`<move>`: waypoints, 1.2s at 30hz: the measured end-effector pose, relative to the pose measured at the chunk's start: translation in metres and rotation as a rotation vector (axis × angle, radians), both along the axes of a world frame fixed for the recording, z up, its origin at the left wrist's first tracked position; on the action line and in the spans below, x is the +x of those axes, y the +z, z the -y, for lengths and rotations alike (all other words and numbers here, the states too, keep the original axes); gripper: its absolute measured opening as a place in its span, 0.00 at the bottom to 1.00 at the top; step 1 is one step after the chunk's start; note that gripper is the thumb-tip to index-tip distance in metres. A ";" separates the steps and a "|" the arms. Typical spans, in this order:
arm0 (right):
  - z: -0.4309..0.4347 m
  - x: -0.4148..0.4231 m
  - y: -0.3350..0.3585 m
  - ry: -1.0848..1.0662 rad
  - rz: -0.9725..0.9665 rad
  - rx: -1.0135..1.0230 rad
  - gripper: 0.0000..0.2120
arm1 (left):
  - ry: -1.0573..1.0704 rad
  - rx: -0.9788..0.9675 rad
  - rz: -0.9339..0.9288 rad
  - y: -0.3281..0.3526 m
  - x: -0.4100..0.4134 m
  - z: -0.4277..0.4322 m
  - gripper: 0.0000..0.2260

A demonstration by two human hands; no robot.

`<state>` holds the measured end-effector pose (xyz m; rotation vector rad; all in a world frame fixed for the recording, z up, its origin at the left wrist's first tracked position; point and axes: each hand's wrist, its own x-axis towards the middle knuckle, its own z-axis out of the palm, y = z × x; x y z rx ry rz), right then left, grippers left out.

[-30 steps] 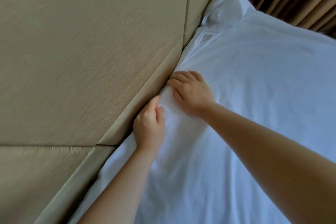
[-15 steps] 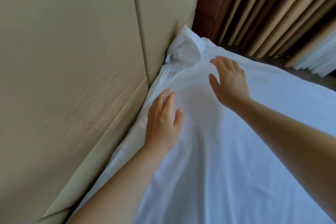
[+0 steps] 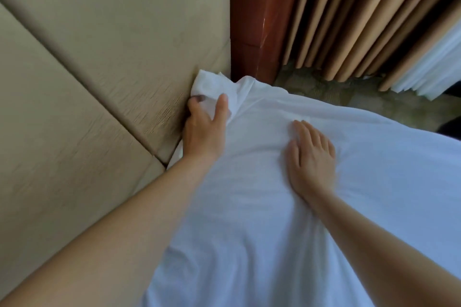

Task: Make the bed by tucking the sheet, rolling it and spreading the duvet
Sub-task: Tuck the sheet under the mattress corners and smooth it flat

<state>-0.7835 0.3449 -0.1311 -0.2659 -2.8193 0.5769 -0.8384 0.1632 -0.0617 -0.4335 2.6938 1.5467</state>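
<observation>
While right hand (image 3: 310,157) presses sheet (image 3: 262,207), left hand (image 3: 203,124) grips corner.

beige padded headboard (image 3: 99,57), red-brown wood post (image 3: 259,20), tan curtains (image 3: 361,15), patterned carpet (image 3: 324,87).

2 bare forearms reach forward; the left hand (image 3: 204,124) curls round a bunched corner of the sheet (image 3: 249,219); the right hand (image 3: 311,157) lies flat, palm down, fingers straight.

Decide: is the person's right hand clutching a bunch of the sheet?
No, the right hand lies flat, fingers straight, on the sheet.
</observation>
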 end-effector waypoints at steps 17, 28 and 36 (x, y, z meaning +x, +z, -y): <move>-0.010 -0.026 -0.017 -0.045 -0.056 0.006 0.24 | -0.177 0.075 0.121 -0.008 -0.063 -0.070 0.21; -0.017 -0.038 -0.017 -0.018 -0.126 0.031 0.24 | -0.330 -0.339 -0.454 -0.076 0.046 -0.037 0.07; -0.021 -0.045 0.004 -0.059 -0.055 -0.217 0.23 | 0.116 -0.327 -0.315 -0.078 0.064 -0.003 0.24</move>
